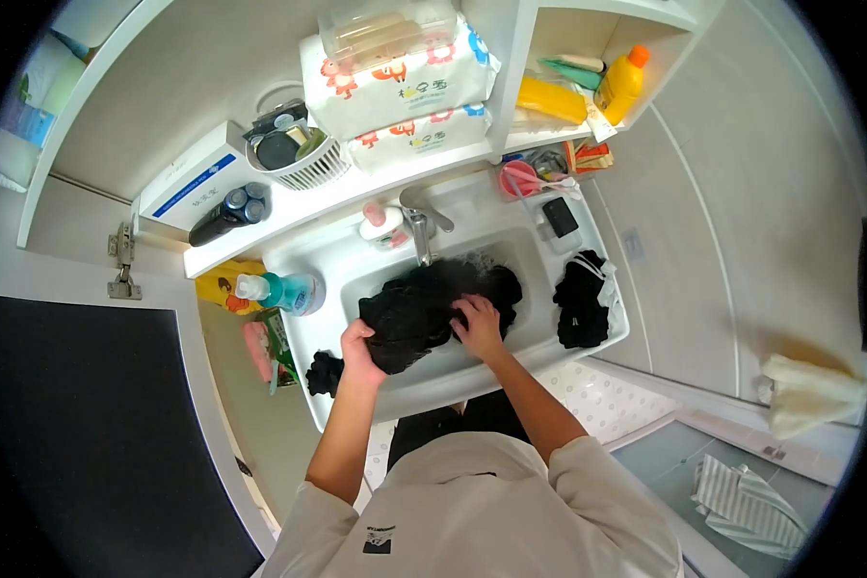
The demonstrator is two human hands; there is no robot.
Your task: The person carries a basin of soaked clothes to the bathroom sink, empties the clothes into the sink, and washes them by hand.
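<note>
Black cloth (pixel 405 318) in the basin of a white sink (pixel 573 358)

One heap of black cloth lies in the basin below a single faucet (pixel 417 226), worked by two bare hands. The left hand (pixel 358 353) grips the heap's near left edge, its thumb on top and its other fingers largely hidden. The right hand (pixel 478 323) rests on the heap's right part, fingers spread and bent; whether they pinch the fabric cannot be told. Folds hide how many pieces make up the heap, and a pale, wet-looking patch (pixel 480 260) at its far edge is hard to make out.

Two smaller dark bundles flank the basin on the rim: one at left (pixel 324 373), one at right (pixel 583 303) with white trim. Also on the sink are two pump bottles, one blue (pixel 295 293) and one white (pixel 383 229), and one black block (pixel 560 218) whose nature is unclear.

Above, two printed packs (pixel 395 91) are stacked under one clear container (pixel 387 31), cut off at the top. Beside them sit one basket (pixel 313 169) of jumbled items, one white box (pixel 197 178) and one shaver (pixel 229 217). Two yellow containers, one lying (pixel 551 99) and one upright (pixel 622 87), occupy the right-hand cubby.
</note>
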